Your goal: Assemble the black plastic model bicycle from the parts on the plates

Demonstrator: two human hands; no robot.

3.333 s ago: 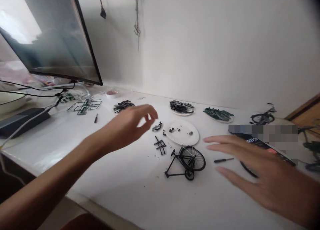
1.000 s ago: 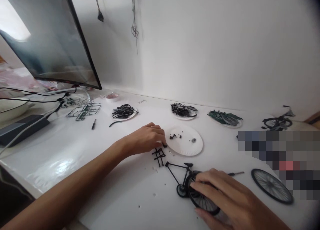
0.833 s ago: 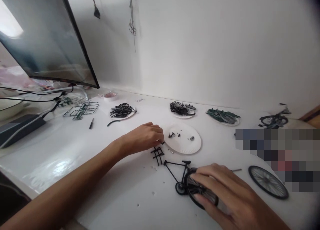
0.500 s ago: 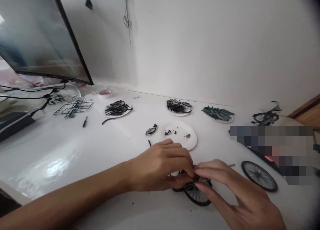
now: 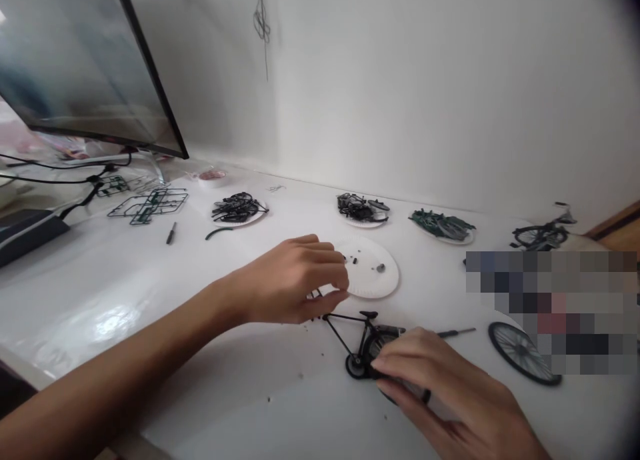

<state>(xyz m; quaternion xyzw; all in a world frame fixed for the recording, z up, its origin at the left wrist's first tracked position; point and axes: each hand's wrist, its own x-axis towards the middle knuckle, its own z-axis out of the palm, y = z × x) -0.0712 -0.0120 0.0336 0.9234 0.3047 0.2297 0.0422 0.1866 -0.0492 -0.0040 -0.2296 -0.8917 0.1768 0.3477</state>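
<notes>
A small black model bicycle frame (image 5: 345,319) with a seat and a rear wheel lies near the table's front. My right hand (image 5: 440,380) pinches it at the rear wheel with thumb and forefinger. Left of the white plate, my left hand (image 5: 305,280) hovers with thumb and fingers curved towards each other; no object shows between the tips. Dark thin parts show just beneath that hand. The plate (image 5: 375,283) bears a few tiny dark pieces. A loose spoked wheel (image 5: 523,353) lies right of my right hand, near a dark screwdriver (image 5: 447,333).
Plates of black parts (image 5: 237,209), more black parts (image 5: 357,208) and green parts (image 5: 440,225) line the back. A finished-looking model bicycle (image 5: 543,235) stands at right. Green sprues (image 5: 150,205), another screwdriver (image 5: 171,233) and a monitor (image 5: 90,60) are at left.
My left hand has left the bicycle and moved up and left, beside the plate. The frame and seat now show. My right hand stays at the rear wheel. The view has shifted slightly.
</notes>
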